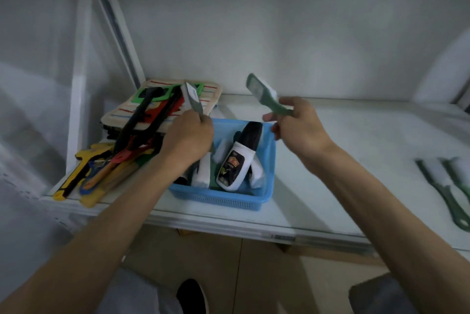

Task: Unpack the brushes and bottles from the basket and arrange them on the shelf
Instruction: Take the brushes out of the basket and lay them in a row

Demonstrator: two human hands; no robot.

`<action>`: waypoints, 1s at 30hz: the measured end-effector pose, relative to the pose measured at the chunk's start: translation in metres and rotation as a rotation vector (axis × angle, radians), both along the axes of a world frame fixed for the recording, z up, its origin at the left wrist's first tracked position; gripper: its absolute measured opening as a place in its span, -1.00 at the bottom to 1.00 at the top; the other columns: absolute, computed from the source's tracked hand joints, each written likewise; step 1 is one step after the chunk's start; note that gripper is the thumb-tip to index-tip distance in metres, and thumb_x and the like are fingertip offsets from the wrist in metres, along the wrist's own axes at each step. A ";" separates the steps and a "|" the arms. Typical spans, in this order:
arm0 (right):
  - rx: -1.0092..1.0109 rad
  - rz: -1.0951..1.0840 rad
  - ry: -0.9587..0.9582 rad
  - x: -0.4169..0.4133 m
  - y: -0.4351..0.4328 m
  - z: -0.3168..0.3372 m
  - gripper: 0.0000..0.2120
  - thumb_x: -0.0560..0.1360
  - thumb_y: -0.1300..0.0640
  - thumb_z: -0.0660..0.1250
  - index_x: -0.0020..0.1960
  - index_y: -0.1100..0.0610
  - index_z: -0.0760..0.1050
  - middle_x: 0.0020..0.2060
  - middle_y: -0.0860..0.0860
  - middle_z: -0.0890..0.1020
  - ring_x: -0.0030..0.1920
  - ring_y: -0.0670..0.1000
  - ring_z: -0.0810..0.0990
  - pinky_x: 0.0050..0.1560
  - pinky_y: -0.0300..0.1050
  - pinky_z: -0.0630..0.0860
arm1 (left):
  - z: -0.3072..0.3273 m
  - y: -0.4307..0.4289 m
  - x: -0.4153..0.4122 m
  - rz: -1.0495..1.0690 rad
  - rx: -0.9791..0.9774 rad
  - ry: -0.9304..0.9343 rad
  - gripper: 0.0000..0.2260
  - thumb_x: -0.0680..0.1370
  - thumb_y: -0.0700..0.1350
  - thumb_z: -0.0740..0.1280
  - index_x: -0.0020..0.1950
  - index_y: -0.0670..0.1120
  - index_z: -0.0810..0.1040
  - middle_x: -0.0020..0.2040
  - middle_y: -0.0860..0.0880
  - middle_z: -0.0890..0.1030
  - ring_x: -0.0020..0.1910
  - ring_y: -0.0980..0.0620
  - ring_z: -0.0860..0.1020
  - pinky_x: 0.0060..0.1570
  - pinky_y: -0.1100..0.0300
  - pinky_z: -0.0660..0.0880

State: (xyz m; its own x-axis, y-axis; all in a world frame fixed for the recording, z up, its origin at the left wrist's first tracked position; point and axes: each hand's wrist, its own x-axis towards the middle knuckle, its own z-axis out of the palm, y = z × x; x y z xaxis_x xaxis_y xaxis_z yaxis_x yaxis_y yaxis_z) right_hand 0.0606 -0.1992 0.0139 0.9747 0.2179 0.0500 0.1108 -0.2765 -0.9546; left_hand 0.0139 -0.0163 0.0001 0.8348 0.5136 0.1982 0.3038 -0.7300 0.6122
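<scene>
A blue plastic basket (229,199) stands on the white shelf (343,161). A black-and-white bottle (237,161) lies in it among white-bristled brushes. My left hand (189,139) hovers over the basket's left end, closed around the handle of a green brush (193,98) that points up. Above the basket's right rim, my right hand (297,122) grips the handle of a second green brush (262,92), its white bristle head tilted up and to the left. Two more green brushes (447,189) lie side by side on the shelf at the far right.
A heap of coloured tools (114,161) in yellow, red and black lies on the shelf's left end, with a striped pad (162,100) behind it. A white upright post (78,64) borders the left side. My shoe (190,296) shows on the tan floor below.
</scene>
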 end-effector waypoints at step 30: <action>-1.007 -0.388 0.166 -0.001 -0.219 -0.081 -0.60 0.51 0.15 0.22 0.34 0.15 0.35 0.26 0.19 0.41 0.27 0.23 0.45 0.10 0.08 0.47 | -0.064 -0.315 0.061 -0.421 -0.070 0.395 -0.64 0.57 -0.14 0.17 0.34 -0.22 0.43 0.32 -0.16 0.50 0.27 -0.16 0.51 0.13 0.11 0.45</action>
